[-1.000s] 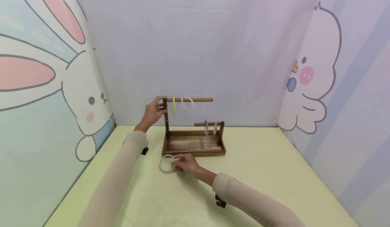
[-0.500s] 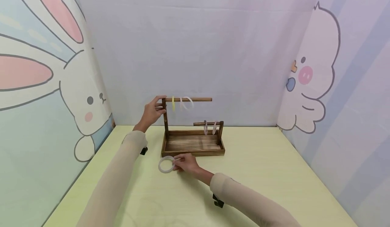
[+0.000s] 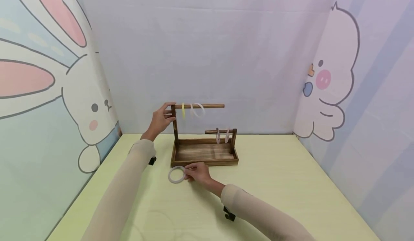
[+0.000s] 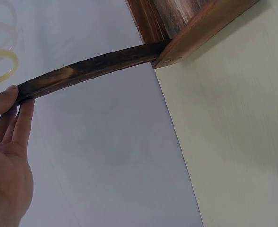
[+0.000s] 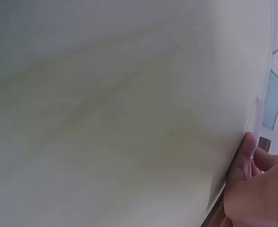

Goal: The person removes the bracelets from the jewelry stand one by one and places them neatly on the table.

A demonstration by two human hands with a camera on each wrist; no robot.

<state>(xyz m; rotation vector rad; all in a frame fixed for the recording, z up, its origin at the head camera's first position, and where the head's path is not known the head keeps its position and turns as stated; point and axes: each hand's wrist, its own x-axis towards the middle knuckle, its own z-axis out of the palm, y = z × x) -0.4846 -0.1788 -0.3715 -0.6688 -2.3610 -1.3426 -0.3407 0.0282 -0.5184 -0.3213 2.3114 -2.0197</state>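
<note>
My left hand (image 3: 160,120) holds the top of the tall post (image 4: 91,66) of a dark wooden jewellery stand, thumb on one side and fingers on the other in the left wrist view. In front of the stand's tray (image 3: 203,163), my right hand (image 3: 198,173) pinches a pale translucent bangle (image 3: 169,178) by its right side. The right wrist view shows this bangle (image 5: 259,118) edge-on, close to the table. On the upper bar (image 3: 215,106) hang a yellow bangle (image 3: 183,111) and two whitish ones. Two more bangles, one greyish (image 3: 217,136) and one pinkish (image 3: 227,136), hang from the lower bar.
The stand sits near the back of a pale yellow table (image 3: 271,183). A plain curtain-like backdrop (image 3: 207,54) rises behind it. Side panels bear a cartoon rabbit (image 3: 87,97) and a chick-like figure (image 3: 336,72).
The bangle in my right hand has tipped slightly flatter towards the table. My left hand stays on the post. The head view has shifted a little.
</note>
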